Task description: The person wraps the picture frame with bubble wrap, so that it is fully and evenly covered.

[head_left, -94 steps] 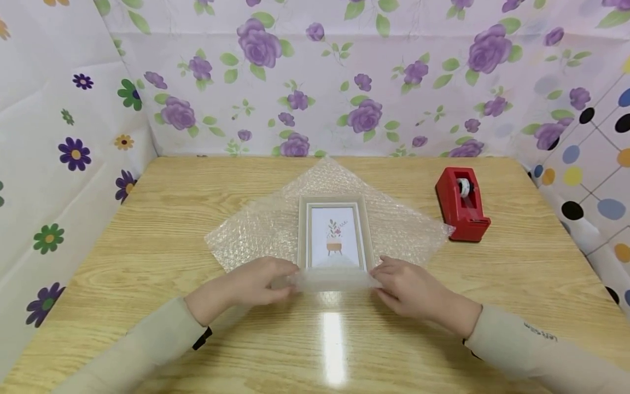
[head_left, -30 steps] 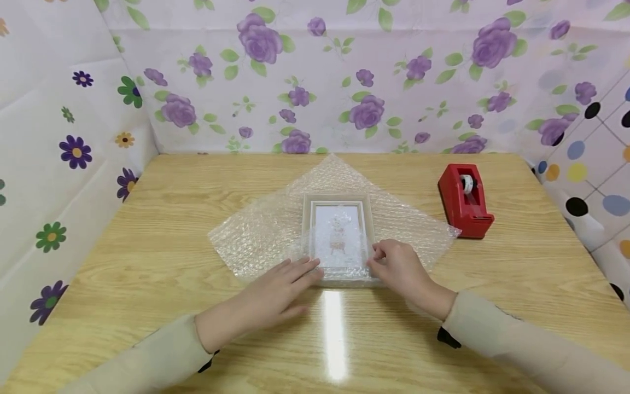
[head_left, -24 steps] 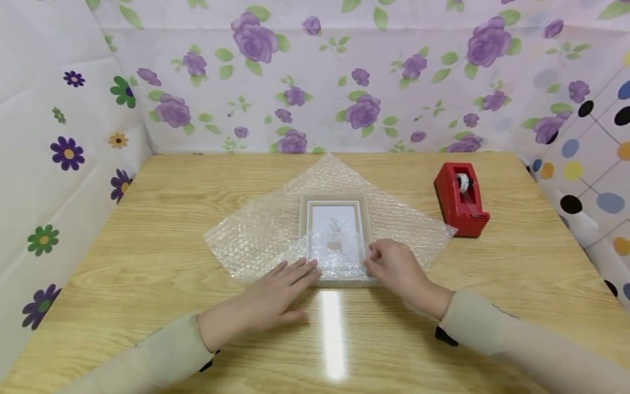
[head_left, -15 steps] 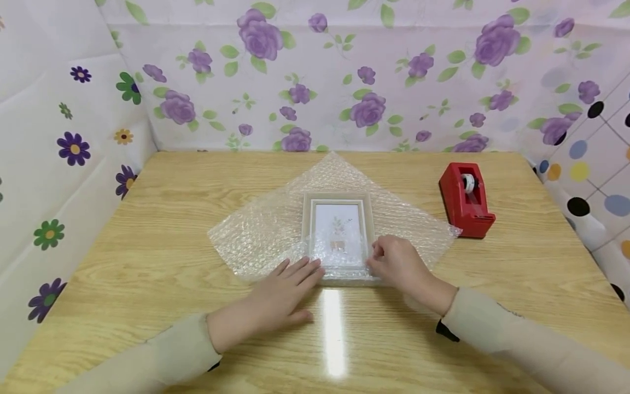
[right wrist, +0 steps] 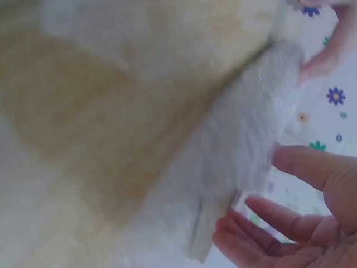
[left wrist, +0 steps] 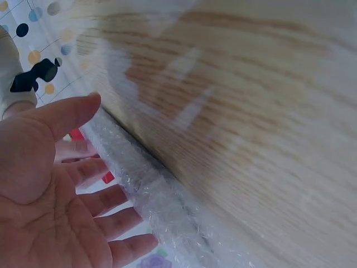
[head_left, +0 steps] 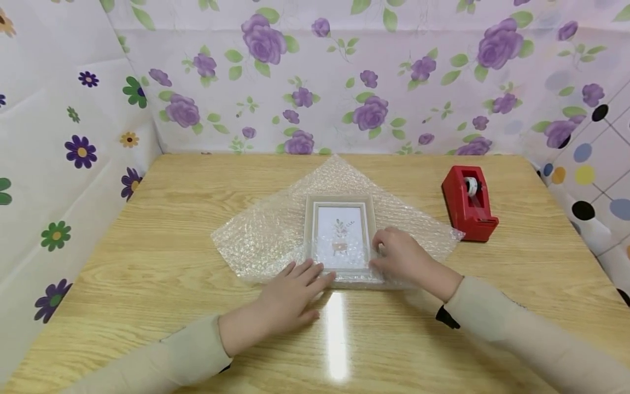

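Observation:
In the head view a cream picture frame (head_left: 311, 213) with a potted-plant print lies face up on a sheet of bubble wrap (head_left: 266, 224). The sheet's near corner is folded over the frame's lower part. My left hand (head_left: 290, 295) rests its spread fingertips on the fold at the frame's lower left; the left wrist view shows those fingers (left wrist: 120, 220) nearly straight along the wrap. My right hand (head_left: 406, 257) is at the frame's lower right edge with bent fingers. In the blurred right wrist view its thumb touches the wrap, apart from the fingers (right wrist: 279, 218).
A red tape dispenser (head_left: 470, 205) stands at the right, just beyond the sheet's right corner. The wooden table (head_left: 162, 235) is bounded by a flowered cloth (head_left: 344, 71) at the back and patterned cloths on both sides.
Both hands earlier gripped the near flap, which has come up over the frame's lower part. My left hand has flattened onto the fold. My right thumb and fingers have spread apart lately.

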`<action>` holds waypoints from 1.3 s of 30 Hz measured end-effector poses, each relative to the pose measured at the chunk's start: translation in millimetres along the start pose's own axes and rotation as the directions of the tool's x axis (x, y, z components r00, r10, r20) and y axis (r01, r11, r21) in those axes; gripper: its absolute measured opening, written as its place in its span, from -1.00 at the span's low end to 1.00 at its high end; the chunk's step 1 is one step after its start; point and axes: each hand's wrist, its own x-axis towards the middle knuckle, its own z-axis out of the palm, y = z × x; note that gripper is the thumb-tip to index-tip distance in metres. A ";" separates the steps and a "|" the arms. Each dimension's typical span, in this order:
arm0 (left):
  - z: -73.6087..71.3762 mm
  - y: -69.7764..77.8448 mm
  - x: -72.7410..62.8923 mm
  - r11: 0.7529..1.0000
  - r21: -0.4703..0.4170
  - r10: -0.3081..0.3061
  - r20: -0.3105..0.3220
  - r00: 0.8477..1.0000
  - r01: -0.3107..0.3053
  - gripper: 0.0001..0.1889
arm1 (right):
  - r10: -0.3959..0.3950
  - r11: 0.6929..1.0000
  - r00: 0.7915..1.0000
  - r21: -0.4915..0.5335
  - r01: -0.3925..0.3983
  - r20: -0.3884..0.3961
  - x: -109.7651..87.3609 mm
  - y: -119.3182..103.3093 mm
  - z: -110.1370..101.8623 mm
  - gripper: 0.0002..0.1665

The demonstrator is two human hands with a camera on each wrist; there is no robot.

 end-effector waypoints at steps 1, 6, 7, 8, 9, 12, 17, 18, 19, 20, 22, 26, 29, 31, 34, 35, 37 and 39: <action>0.7 0.6 0.4 1.000 0.014 0.000 -0.011 1.000 0.000 -0.28 | -0.013 1.000 1.000 0.005 0.013 0.005 2.7 1.9 -2.4 -0.78; -0.2 2.3 2.0 0.999 0.038 -0.003 -0.047 0.999 0.005 -0.31 | -0.040 0.998 0.999 0.055 0.040 -0.008 20.9 9.0 -14.8 -0.68; -0.9 2.5 2.1 0.999 0.038 -0.005 -0.048 0.999 0.006 -0.32 | -0.042 0.997 0.999 0.066 0.043 -0.013 26.1 10.7 -17.1 -0.63; -1.8 2.7 2.1 0.999 0.035 -0.005 -0.048 0.999 0.007 -0.32 | -0.040 0.996 0.999 0.076 0.041 -0.017 31.4 12.2 -19.5 -0.60; -2.5 3.0 2.2 0.999 0.034 -0.006 -0.046 0.999 0.008 -0.32 | -0.039 0.995 0.999 0.088 0.040 -0.021 37.0 13.9 -21.9 -0.57; -3.7 3.6 1.8 1.000 0.021 -0.010 -0.048 0.999 0.011 -0.33 | -0.026 0.993 0.999 0.113 0.030 -0.031 55.2 21.4 -27.3 -0.51; -4.5 4.5 1.4 1.000 0.005 -0.015 -0.042 0.999 0.016 -0.32 | 0.026 0.987 1.000 0.159 -0.024 -0.013 80.0 30.8 -33.0 -0.41; -4.4 4.6 1.5 1.000 0.003 -0.015 -0.040 0.999 0.015 -0.32 | 0.032 0.986 0.999 0.167 -0.031 -0.008 84.0 32.1 -33.2 -0.39; -4.4 4.7 1.5 1.000 0.001 -0.014 -0.038 0.999 0.014 -0.31 | 0.036 0.984 0.999 0.173 -0.036 -0.001 88.0 33.6 -32.9 -0.38; -4.2 4.7 1.6 1.000 0.000 -0.014 -0.036 0.999 0.014 -0.31 | 0.044 0.983 0.999 0.180 -0.044 0.008 91.9 35.2 -32.3 -0.36; -3.6 4.8 1.5 1.000 -0.001 -0.010 -0.037 0.999 0.010 -0.31 | 0.054 0.981 0.998 0.186 -0.057 0.022 99.6 38.5 -30.3 -0.33; -2.3 4.6 0.8 1.000 -0.001 -0.007 -0.052 0.999 0.007 -0.30 | 0.093 0.974 0.994 0.203 -0.103 0.056 114.2 44.1 -26.0 -0.26; -1.5 4.7 0.9 1.000 -0.003 -0.006 -0.065 0.998 0.006 -0.30 | 0.126 0.964 0.989 0.225 -0.140 0.078 122.8 45.1 -23.3 -0.20; -1.3 5.1 1.0 1.000 -0.004 -0.006 -0.071 0.997 0.006 -0.30 | 0.140 0.959 0.986 0.236 -0.159 0.095 127.2 44.7 -21.5 -0.16; -1.0 6.0 1.1 1.000 -0.004 -0.007 -0.073 0.997 0.007 -0.30 | 0.140 0.961 0.983 0.223 -0.164 0.119 132.8 44.2 -18.8 -0.11; -0.8 6.2 1.3 1.000 -0.003 -0.007 -0.073 0.997 0.007 -0.30 | 0.139 0.963 0.982 0.216 -0.164 0.126 134.2 44.3 -18.0 -0.10; -0.4 6.6 1.8 1.000 -0.001 -0.007 -0.071 0.997 0.007 -0.30 | 0.143 0.964 0.982 0.206 -0.166 0.125 136.1 44.4 -17.3 -0.08; -0.2 6.4 1.2 1.000 -0.004 -0.008 -0.071 0.997 0.008 -0.29 | 0.155 0.962 0.981 0.208 -0.177 0.117 138.3 43.5 -16.6 -0.07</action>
